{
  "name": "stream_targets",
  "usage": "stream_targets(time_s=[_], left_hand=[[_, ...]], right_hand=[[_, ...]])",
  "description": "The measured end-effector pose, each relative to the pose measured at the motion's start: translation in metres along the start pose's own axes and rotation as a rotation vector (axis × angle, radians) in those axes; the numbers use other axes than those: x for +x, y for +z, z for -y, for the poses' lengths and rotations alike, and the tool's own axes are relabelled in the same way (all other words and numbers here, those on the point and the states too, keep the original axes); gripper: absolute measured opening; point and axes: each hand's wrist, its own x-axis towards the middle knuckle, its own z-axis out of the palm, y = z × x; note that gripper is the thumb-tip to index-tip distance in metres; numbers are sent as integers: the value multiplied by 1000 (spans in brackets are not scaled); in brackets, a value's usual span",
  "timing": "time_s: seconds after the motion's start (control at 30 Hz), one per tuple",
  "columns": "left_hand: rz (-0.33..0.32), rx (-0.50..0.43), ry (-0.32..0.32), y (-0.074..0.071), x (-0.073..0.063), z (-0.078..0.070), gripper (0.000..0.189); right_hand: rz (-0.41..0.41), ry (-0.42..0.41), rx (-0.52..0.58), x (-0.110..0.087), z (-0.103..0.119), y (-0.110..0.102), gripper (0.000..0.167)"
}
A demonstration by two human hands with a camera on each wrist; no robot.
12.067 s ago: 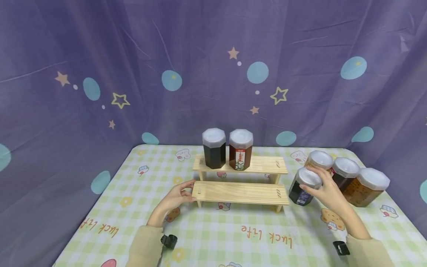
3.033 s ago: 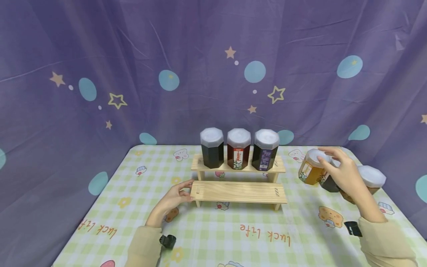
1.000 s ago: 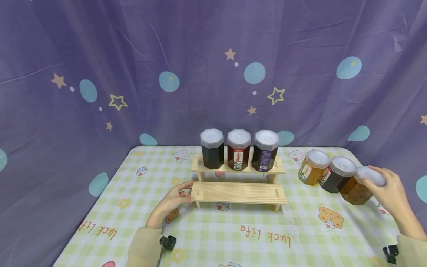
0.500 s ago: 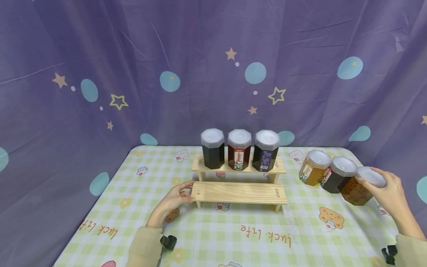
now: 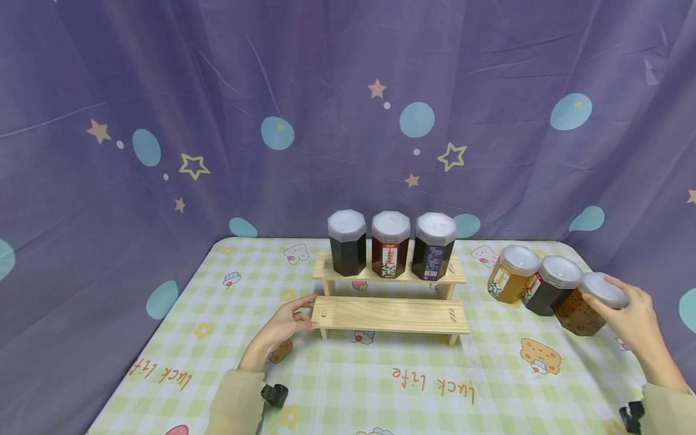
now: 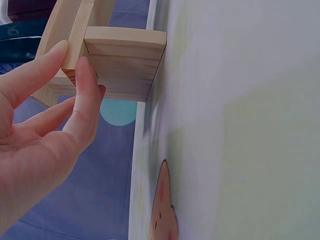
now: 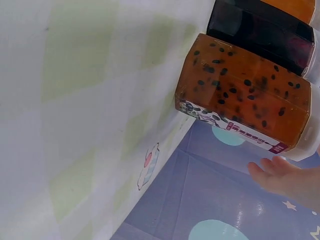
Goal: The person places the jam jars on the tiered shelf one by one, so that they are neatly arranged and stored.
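In the head view my left hand (image 5: pixel 284 323) pinches the left end of the lower board of a two-step wooden rack (image 5: pixel 388 314). The left wrist view shows its thumb (image 6: pixel 55 54) and fingers on either side of that board. At far right, my right hand (image 5: pixel 633 311) grips the white lid of an amber jar with dark seeds (image 5: pixel 580 311), thumb on the near side. This jar stands on the cloth, its label (image 7: pixel 245 132) visible in the right wrist view. A dark jar (image 5: pixel 544 296) and a yellow-orange jar (image 5: pixel 508 284) stand beside it in a slanting row.
On the rack's upper board stand a black jar (image 5: pixel 348 254), a red-brown jar (image 5: pixel 389 257) and a dark purple-labelled jar (image 5: pixel 432 260), all white-lidded. Green checked cloth (image 5: pixel 348 393) covers the table. A purple curtain (image 5: pixel 326 90) hangs behind.
The purple-labelled jar has gone from the cloth to the upper board. My right hand has moved from the yellow-orange jar to the seeded jar. My left hand stays at the rack.
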Motion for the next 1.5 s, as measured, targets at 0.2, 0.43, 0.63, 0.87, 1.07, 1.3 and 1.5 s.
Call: stream_targets(time_s=[0.2, 0.43, 0.63, 0.87, 1.07, 1.3, 1.5], left_hand=[[-7, 0, 0, 0, -1, 0, 65], [-5, 1, -1, 0, -2, 1, 66], [-2, 1, 5, 0, -2, 1, 66], [0, -5, 5, -1, -3, 1, 66], [0, -4, 2, -1, -3, 1, 66], [5, -4, 6, -2, -3, 2, 66], [15, -1, 21, -1, -1, 1, 65]], right_hand=[[1, 26, 2, -1, -1, 3, 65], [18, 52, 81, -3, -5, 7, 71], [-2, 69, 105, -5, -5, 10, 72], [-39, 96, 103, -4, -6, 15, 71], [-93, 123, 80, -2, -3, 16, 68], [-170, 143, 68, 6, -20, 24, 66], [-257, 172, 31, 34, -120, 57, 72]])
